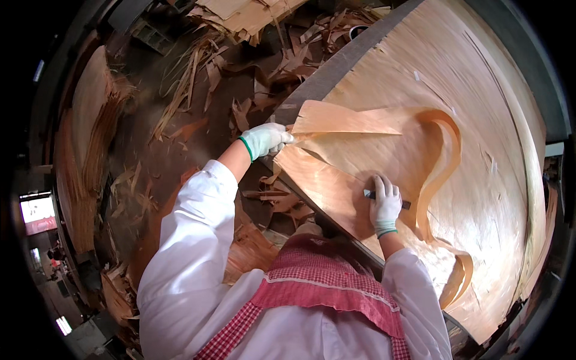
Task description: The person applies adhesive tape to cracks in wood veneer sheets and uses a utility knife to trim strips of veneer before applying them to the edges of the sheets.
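My left hand (268, 141), in a white glove with a green cuff, is closed at the table's left edge on the end of a thin wood veneer strip (345, 122). This strip runs right and seems to join a long curling band (449, 141) that bends back toward me. My right hand (385, 205), gloved likewise, is closed around a dark, flat hand tool (406, 205), perhaps a knife; most of it is hidden by the fingers. Under that hand lies a veneer piece (318, 183), on top of a broad pale veneer sheet (489, 204).
A grey table edge (345, 75) runs diagonally beyond my left hand. Torn veneer scraps (294, 60) litter the floor to the left. Stacked veneer sheets (90, 132) stand at the far left, and another pile (246, 15) lies at the top.
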`<state>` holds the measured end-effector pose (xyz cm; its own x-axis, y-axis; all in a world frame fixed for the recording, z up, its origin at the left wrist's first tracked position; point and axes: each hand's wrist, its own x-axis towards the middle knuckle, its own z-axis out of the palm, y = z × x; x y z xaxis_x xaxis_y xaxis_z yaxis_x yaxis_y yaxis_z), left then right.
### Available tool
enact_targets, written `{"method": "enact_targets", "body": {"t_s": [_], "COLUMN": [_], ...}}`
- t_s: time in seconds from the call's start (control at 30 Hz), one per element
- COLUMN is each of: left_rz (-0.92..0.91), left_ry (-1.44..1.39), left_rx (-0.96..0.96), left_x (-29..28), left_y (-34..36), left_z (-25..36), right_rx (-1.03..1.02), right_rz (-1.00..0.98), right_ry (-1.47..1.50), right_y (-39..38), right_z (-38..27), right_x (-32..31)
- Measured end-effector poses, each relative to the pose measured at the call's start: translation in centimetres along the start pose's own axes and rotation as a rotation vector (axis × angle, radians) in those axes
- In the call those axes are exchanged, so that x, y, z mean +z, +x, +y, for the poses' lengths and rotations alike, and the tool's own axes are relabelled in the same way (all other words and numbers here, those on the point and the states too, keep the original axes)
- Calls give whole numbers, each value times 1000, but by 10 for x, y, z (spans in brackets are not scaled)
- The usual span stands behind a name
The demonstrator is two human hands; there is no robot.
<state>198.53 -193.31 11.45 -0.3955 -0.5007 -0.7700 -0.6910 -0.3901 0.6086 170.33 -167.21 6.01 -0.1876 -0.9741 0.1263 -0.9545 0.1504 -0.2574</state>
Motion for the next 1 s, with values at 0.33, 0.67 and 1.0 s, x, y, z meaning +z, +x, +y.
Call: {"method": "enact_targets", "body": {"t_s": [0.33, 0.67, 1.0], "left_rz": [11, 75, -93], "left_ry": [-88, -123, -588], "left_rx": [117, 242, 205], "left_x": [16, 19, 32], "left_y": [1, -2, 12], "left_z": [-24, -1, -12], "right_rx": [14, 19, 24], "right_rz": [7, 29, -4], "right_ry": [54, 60, 24], "right_y": [2, -1, -1], "right_z": [-6, 0, 4], "right_x": [-9, -4, -1]}}
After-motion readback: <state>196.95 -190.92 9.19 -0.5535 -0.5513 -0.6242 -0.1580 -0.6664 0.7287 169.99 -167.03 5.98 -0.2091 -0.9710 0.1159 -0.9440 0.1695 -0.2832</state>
